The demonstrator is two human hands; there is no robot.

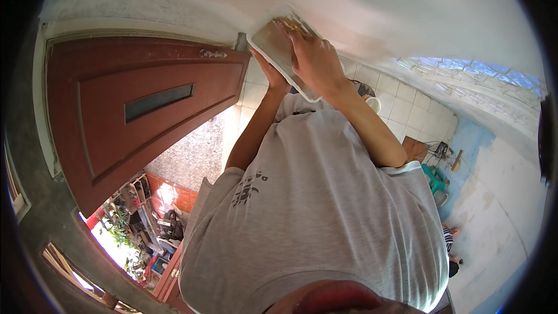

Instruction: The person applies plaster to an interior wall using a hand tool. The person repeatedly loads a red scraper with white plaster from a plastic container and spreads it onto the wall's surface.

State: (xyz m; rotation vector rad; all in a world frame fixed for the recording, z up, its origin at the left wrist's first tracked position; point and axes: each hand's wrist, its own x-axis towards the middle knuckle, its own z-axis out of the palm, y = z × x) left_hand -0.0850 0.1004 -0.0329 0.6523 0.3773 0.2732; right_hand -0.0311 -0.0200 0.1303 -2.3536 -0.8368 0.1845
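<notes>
A white rectangular plastic tray (312,97) is held up in front of my chest, tilted, with a beige-brown inside. My left hand (271,73) grips it from the side and underneath, its fingers partly hidden by the tray. Over the tray's open side, my right hand (318,63) is closed round a small yellowish tool (300,24), perhaps a brush. Most of that tool is covered by my fingers. The patchy pale wall (372,14) rises just beyond the tray.
A reddish-brown door (157,102) stands open at left, with a motorcycle (169,224) and plants (120,224) outside. A whitish bucket (373,103) stands on the tiled floor (401,90). Farther right are a green stool (434,179) and a person in striped clothing (447,236).
</notes>
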